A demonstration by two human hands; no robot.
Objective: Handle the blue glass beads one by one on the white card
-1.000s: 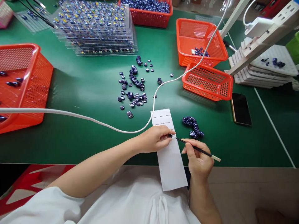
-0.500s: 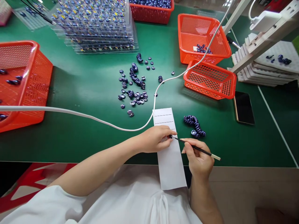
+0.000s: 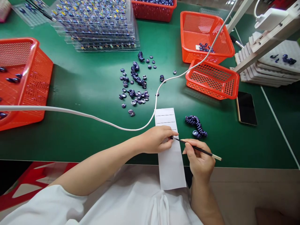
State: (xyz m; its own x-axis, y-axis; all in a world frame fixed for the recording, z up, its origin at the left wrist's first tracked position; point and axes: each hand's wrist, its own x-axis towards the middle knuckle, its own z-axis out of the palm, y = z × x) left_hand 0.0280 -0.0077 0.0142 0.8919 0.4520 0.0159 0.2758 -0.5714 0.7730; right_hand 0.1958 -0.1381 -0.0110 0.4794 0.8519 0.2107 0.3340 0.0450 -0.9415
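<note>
Over a white paper strip with ruled lines, my left hand pinches a small dark piece between thumb and fingers. My right hand holds a thin black brush with a pale end, its tip touching or very near the dark piece. A curved row of shiny dark-blue pieces lies right of the strip. More such pieces, some loose and some in rows, lie on the green table beyond my left hand.
A white cable crosses the table beyond my hands. Orange baskets stand at left and upper right, with a smaller one nearer. Stacked clear trays, a phone, a white pad stack and a metal post are around.
The view has shifted slightly, so the table items appear a little displaced. Both hands keep nearly the same pose, still holding the dark piece and the brush.
</note>
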